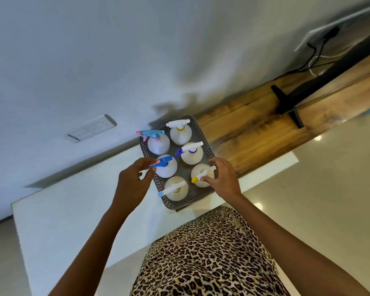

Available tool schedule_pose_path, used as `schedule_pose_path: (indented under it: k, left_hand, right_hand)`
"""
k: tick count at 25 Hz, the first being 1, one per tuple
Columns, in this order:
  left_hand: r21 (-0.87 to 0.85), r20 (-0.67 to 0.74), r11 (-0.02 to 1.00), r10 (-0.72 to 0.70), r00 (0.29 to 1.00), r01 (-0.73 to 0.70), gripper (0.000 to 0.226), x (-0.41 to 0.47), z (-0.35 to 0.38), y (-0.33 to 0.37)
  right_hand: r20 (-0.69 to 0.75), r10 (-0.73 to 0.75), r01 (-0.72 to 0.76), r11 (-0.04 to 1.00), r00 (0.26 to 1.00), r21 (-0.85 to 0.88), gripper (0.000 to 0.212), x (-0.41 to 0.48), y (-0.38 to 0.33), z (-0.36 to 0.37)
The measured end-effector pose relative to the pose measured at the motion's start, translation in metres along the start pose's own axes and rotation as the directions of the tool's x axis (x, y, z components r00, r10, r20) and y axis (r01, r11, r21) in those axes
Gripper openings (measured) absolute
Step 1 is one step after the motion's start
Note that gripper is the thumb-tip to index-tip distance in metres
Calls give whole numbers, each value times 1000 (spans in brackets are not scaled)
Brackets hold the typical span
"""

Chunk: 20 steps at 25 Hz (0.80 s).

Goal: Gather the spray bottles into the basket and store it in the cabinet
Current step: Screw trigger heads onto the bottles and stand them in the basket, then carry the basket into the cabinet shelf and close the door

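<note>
on the white table: basket holds six spray bottles upright. left hand pinches the blue trigger; right hand grips the yellow-nozzle bottle. gathering looks done; cabinet storage remains.

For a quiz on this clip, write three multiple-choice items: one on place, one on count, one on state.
1. Where does the grey perforated plastic basket sit?
A. on the white tabletop
B. on the floor
C. inside a cabinet

2. How many spray bottles stand in the basket?
A. four
B. six
C. eight

3. What is the right hand doing?
A. hanging free
B. lifting the basket
C. touching the yellow-nozzled white spray bottle

Key: 1 A, the basket rests on the white tabletop beside the wooden surface. 2 B, two rows of three. 3 C, its fingers lie on that trigger head, while the left hand meets the blue-headed spray bottle.
</note>
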<state>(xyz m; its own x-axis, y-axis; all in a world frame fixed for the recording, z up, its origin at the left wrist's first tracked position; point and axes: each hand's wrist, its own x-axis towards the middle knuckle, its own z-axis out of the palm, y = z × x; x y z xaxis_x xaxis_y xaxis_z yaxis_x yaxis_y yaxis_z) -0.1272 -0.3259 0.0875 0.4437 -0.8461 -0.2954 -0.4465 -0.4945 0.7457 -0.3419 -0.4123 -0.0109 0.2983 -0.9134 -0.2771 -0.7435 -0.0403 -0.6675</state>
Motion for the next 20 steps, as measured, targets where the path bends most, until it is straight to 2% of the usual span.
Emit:
schedule_pose_path:
  k: [2,3,5,7,9,10,12,14,16,20]
  left_hand:
    - [21,40,999,25,999,-26,25,13,-15,-7]
    - [28,66,998,49,997,-51,25,22,-21,-9]
    - [64,112,991,111,987,-119,23,43,-30,-13]
    - [118,153,979,148,977,-167,22,69,-33,-18]
    - [118,203,979,140,969,-166,22,96,-33,-19]
    - [111,213,980,137,967,-163,22,110,-31,-19]
    - [151,213,976,121,970,-155,27,147,-25,-17]
    - [116,279,993,0,960,-34,41,188,-14,-14]
    - [34,409,991,-131,903,128,56,220,0,-12]
    - [175,535,969,-244,808,177,67,262,37,-26]
  right_hand:
    - [-95,167,-150,975,981,165,51,-14,-5,3]
    - [-127,287,-244,929,949,277,46,-22,-7,7]
    - [-143,523,-394,771,841,501,36,-34,-11,20]
    - [-52,733,-501,513,678,697,30,-40,-12,34]
    - [143,849,-524,173,508,834,23,-44,-9,47]
    - [235,858,-499,29,457,866,20,-45,-7,52]
    - [344,847,-438,-150,405,886,16,-44,-3,63]
    - [374,851,-409,-213,370,887,14,-39,4,78]
    - [384,860,-407,-235,336,883,14,-32,12,91]
    - [425,861,-392,-301,281,869,4,-14,28,109]
